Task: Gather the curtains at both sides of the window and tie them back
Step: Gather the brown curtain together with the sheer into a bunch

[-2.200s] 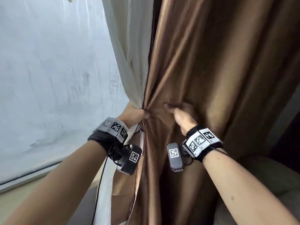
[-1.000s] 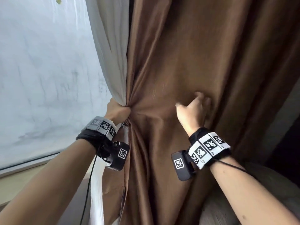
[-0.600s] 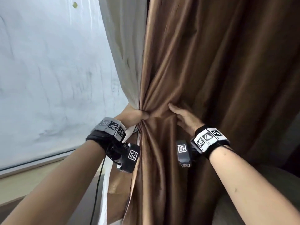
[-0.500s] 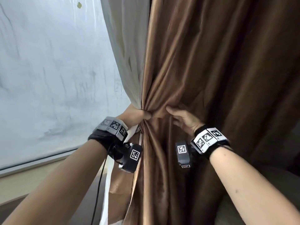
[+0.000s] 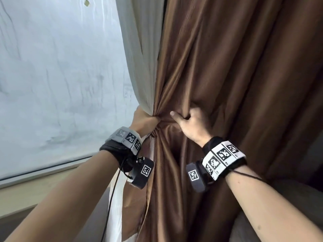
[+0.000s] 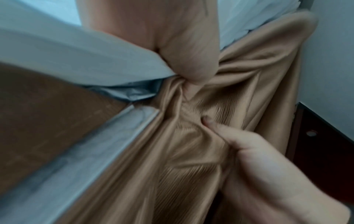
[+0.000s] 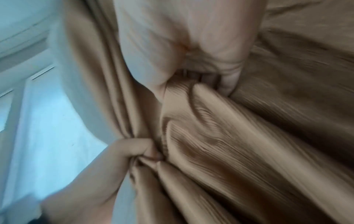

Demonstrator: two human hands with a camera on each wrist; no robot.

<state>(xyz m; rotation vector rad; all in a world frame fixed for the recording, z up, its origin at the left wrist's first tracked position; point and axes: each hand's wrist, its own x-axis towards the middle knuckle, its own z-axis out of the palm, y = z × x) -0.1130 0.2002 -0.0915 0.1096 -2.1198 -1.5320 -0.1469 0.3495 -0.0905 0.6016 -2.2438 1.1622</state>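
- Head view: the left hand (image 5: 146, 118) grips the gathered edge of the brown curtain (image 5: 227, 67) together with the white sheer curtain (image 5: 139, 49), just right of the window (image 5: 61, 75). The right hand (image 5: 191, 124) sits just beside it, fingers curled into a fold of brown fabric, thumb extended toward the bunch.
- Left wrist view: the left hand (image 6: 189, 45) is closed on the pinch point where the folds converge; the right hand (image 6: 268, 166) pinches a pleat below it.
- Right wrist view: blurred; the right hand (image 7: 191, 45) holds a thick fold, and the left hand (image 7: 124, 154) stays closed on the bunch.
- Progress: gathering on this side appears partial, since much brown fabric hangs loose to the right. No tie-back is visible. Tying here, and the opposite side, are judged outstanding.
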